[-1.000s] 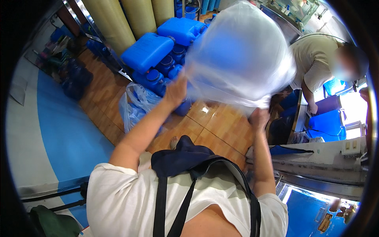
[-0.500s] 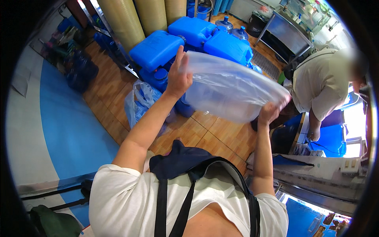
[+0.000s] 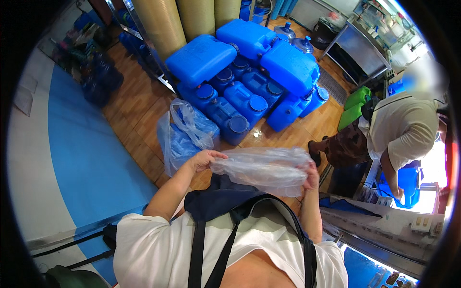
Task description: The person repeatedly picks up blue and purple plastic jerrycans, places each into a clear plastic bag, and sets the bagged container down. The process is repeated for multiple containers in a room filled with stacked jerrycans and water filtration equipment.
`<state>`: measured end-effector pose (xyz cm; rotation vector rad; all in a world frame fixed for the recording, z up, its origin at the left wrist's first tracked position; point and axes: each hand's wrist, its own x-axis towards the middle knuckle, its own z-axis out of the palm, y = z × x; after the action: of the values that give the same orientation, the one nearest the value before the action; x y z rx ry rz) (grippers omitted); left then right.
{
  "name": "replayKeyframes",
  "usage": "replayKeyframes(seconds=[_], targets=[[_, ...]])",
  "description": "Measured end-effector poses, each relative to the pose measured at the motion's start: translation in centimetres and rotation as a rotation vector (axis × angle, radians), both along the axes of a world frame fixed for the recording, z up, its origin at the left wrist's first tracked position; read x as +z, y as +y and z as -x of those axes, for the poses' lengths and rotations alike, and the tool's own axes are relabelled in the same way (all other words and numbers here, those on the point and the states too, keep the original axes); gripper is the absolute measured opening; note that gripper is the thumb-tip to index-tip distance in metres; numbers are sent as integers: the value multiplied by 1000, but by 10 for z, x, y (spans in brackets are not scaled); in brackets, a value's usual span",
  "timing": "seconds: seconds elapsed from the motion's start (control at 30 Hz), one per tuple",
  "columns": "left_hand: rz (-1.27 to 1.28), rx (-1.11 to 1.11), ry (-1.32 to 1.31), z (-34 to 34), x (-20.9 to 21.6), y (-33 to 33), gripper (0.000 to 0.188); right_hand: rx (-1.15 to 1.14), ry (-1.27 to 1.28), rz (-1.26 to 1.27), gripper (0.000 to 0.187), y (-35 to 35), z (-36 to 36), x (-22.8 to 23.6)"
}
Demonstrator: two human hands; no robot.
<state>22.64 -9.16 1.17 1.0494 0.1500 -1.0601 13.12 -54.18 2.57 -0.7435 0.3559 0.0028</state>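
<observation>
Near: a clear bag point(image 3: 261, 168), apparently empty, held between the left hand point(image 3: 202, 160), fingers pinching its left end, and the right hand point(image 3: 311, 175), gripping its right. Left: a second bag point(image 3: 185, 137), already filled. Far: jugs point(image 3: 245, 101), unbagged.

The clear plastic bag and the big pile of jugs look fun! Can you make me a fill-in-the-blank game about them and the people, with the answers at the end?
1. The right hand holds one end of the clear plastic bag, and the other end is held by the ____ hand.
2. In the big pile, the jugs are all coloured ____.
3. The number of jugs lying on top of that pile is ____.
4. Another person bends over on the ____ side of the picture.

Missing words: left; blue; three; right.
</observation>
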Motion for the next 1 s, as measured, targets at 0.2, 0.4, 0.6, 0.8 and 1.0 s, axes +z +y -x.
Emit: replayKeyframes(seconds=[0.2,0.4,0.6,0.8,1.0], targets=[[497,585,100,-42,13,26,38,133,98,-310,14,-5,-34,12],[776,680,106,-68,28,74,32,305,103,337,14,19,-62,-21],[334,-1,-19,-26,67,75,28,46,136,1933,35,16,-133,-32],[-945,-21,-422,-40,55,54,35,551,251,1813,83,88,-159,23],[-1472,285,-979,-87,52,55,58,694,325,1711,50,98,-203,64]])
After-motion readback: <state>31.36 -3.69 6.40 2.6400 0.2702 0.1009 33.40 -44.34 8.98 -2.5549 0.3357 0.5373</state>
